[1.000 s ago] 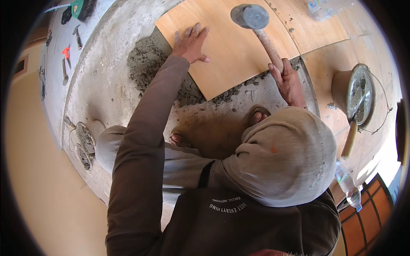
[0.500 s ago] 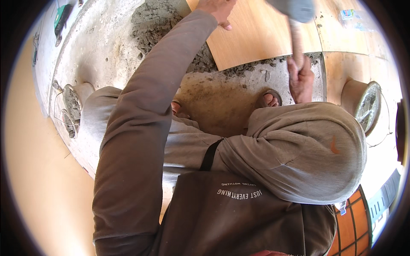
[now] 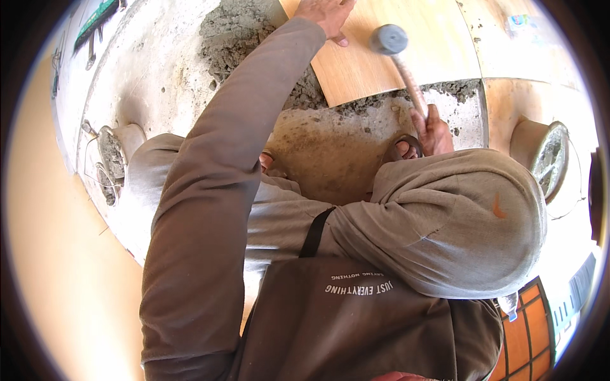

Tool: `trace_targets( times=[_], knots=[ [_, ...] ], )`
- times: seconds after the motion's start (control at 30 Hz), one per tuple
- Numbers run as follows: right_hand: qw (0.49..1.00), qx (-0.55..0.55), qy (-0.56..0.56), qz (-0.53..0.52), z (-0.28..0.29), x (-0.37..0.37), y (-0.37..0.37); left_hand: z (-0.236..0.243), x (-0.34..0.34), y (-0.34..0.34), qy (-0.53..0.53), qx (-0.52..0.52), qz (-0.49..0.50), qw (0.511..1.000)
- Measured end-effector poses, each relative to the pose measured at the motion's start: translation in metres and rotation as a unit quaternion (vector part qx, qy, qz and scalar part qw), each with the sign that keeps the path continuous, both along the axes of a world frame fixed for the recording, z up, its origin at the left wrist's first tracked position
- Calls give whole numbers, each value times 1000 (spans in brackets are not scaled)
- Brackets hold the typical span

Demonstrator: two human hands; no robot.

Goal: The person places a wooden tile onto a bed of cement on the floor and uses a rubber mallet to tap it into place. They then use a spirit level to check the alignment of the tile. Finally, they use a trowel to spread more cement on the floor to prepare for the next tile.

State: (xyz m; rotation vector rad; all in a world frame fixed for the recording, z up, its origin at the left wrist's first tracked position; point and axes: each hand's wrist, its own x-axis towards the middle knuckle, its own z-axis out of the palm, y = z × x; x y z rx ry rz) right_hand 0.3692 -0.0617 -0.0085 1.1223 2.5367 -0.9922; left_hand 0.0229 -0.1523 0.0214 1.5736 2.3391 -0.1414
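Note:
My left hand (image 3: 327, 19) rests on a wood-grain square tile (image 3: 356, 76) near the top edge, fingers apart. The tile lies over grey mortar (image 3: 235, 38), which shows along its left and front edges. My right hand (image 3: 435, 133) grips the pale handle of a rubber mallet (image 3: 389, 40), whose grey head is over the tile, to the right of my left hand. My sandalled right foot (image 3: 406, 148) is just left of my right hand.
Laid tiles (image 3: 508, 51) border the right side. A bucket (image 3: 521, 143) stands at the right, another (image 3: 127, 143) with mortar at the left. A plastic bottle (image 3: 521, 25) lies at the top right. Tools (image 3: 95, 32) lie at the upper left beside a beige surface (image 3: 51, 222).
The view has shifted, putting the tile higher in the picture. Since half a second ago the mallet head has swung down and leftward. My left hand stays on the tile.

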Motion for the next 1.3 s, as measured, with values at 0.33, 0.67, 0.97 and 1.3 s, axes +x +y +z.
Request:
trace_targets(
  times=[0.33, 0.67, 0.97, 1.3],
  knots=[
    [975, -30, 219, -5, 3, 35, -31, -3, -11, 6, -14, -17, -1, 1000],
    [992, -69, 72, 72, 2, 16, -22, -1, -10, 8, 17, -31, -11, 999],
    [981, -42, 183, -54, 32, 14, -11, -5, -2, 10, 31, -79, 3, 996],
    [956, 52, 287, -20, 31, -109, 50, 4, -10, 1, -42, -63, 28, 997]
  ],
)
